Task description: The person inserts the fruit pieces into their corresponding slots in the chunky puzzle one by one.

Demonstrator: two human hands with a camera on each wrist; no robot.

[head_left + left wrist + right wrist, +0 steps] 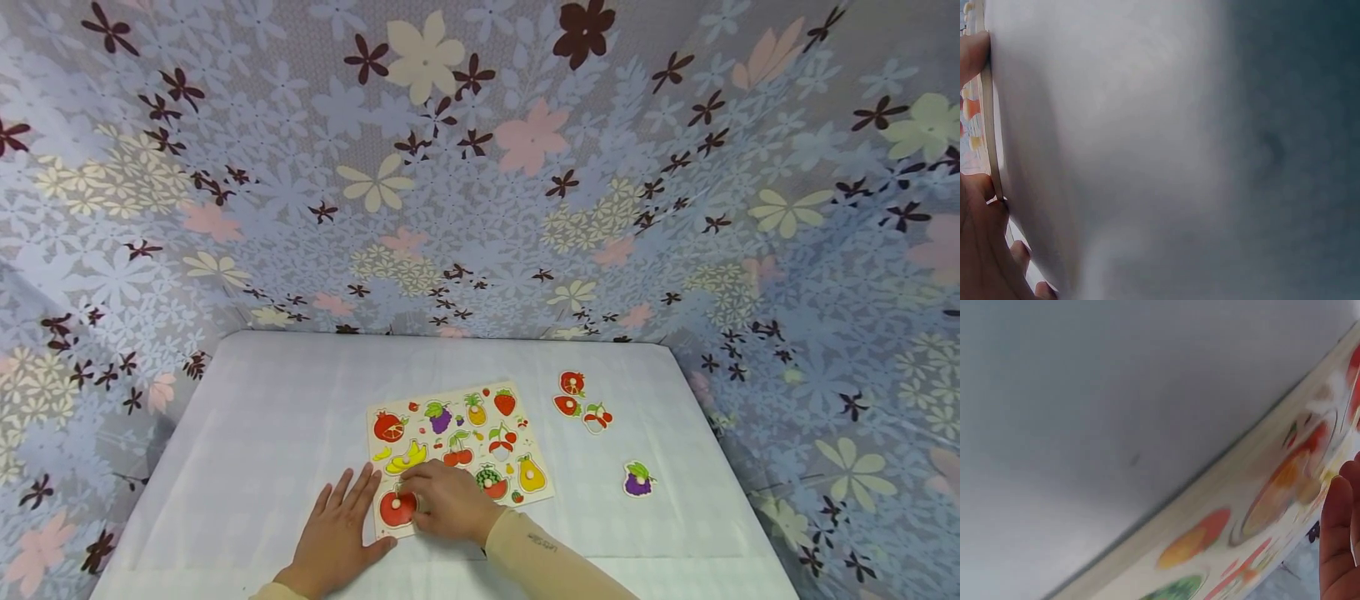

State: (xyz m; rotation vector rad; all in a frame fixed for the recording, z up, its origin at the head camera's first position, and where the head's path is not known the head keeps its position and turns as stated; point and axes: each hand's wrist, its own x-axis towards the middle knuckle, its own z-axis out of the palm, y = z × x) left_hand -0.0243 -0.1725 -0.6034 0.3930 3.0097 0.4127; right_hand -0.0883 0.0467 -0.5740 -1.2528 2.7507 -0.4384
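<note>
A fruit puzzle board (pixel 450 398) lies slightly turned on the table. My left hand (pixel 330 529) rests beside its left edge, fingers spread and fingertips at the board's side. Over the front of the board, my right hand (pixel 453 500) has its fingers bent and thumb apart, just right of the red apple piece (pixel 397 510). The apple's knob shows between the hands, ungripped. Above it are the bananas (pixel 408 457); the watermelon (pixel 491 485) and pear (pixel 532 477) lie to the right. In the right wrist view, a knobbed oval fruit piece (pixel 1269 500) sits near the thumb.
Off the board to the right lie a loose pomegranate piece (pixel 572 383), a strawberry piece (pixel 567 406) and a red-and-white fruit piece (pixel 597 418). Nearer the right edge is a grape piece (pixel 638 481). Floral cloth (pixel 450 208) hangs behind and beside the white-covered table (pixel 285 383).
</note>
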